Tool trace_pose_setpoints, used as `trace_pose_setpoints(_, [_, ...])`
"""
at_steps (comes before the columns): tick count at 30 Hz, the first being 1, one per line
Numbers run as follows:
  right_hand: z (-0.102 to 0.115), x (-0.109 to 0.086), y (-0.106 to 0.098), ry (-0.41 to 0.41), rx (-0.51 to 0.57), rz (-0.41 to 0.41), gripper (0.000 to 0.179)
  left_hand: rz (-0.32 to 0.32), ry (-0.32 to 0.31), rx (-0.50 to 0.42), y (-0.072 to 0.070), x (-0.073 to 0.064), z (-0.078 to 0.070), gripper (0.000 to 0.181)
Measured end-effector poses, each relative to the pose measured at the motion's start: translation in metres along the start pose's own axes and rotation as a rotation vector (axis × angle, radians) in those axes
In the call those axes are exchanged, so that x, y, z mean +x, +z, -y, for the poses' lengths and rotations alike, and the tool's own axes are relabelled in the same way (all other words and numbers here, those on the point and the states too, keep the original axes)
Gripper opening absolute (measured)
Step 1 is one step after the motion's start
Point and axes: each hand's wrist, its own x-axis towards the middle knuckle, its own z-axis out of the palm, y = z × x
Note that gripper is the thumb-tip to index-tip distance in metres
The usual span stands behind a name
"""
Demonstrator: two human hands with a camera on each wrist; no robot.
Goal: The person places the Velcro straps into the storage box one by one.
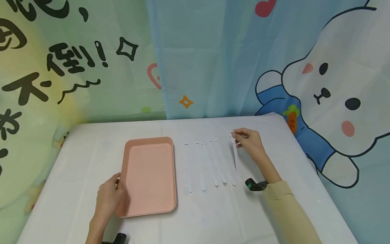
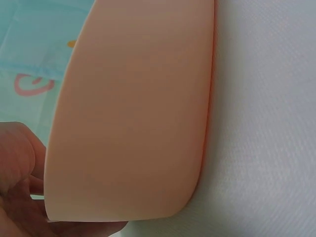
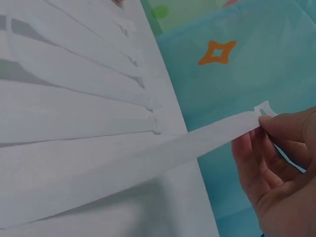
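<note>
My right hand (image 1: 252, 144) pinches the slotted far end of a thin white strip (image 3: 197, 147) between thumb and fingers. That end is lifted off the table, and the strip slopes down toward the near side. To its left, several similar white strips (image 1: 202, 171) lie side by side, roughly lengthwise. At the left stands a shallow pink tray (image 1: 149, 176) with rounded corners and a bare inside. My left hand (image 1: 107, 195) grips the tray's left side near its front half. In the left wrist view, the tray wall (image 2: 128, 118) hides part of the fingers.
A white cloth covers the table (image 1: 213, 220). Behind it hangs a printed backdrop (image 1: 195, 61) with a cartoon rabbit and lettering. A black wrist device (image 1: 256, 185) sits at the right wrist, and another (image 1: 120, 238) near the left wrist.
</note>
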Motion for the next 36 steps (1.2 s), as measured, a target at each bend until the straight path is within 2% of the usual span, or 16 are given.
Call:
trace_pose_setpoints(10, [0.012,-0.004,-0.004,-0.067,0.071,-0.031,0.038,-0.006,0.009,-0.004,0.002,0.003,0.001,0.041])
trace_pose_setpoints(19, [0.015,-0.01,0.007,-0.07,0.131,-0.01,0.041,-0.004,-0.001,0.002,0.002,0.0,0.003,0.041])
trace_pose_setpoints(26, [0.033,-0.014,0.016,-0.064,0.145,0.048,0.042,-0.015,0.017,-0.01,0.001,0.003,0.003,0.039])
trace_pose_setpoints(36, [0.05,-0.02,0.045,-0.078,0.201,0.124,0.037,-0.018,0.013,-0.027,0.0,0.004,0.004,0.038])
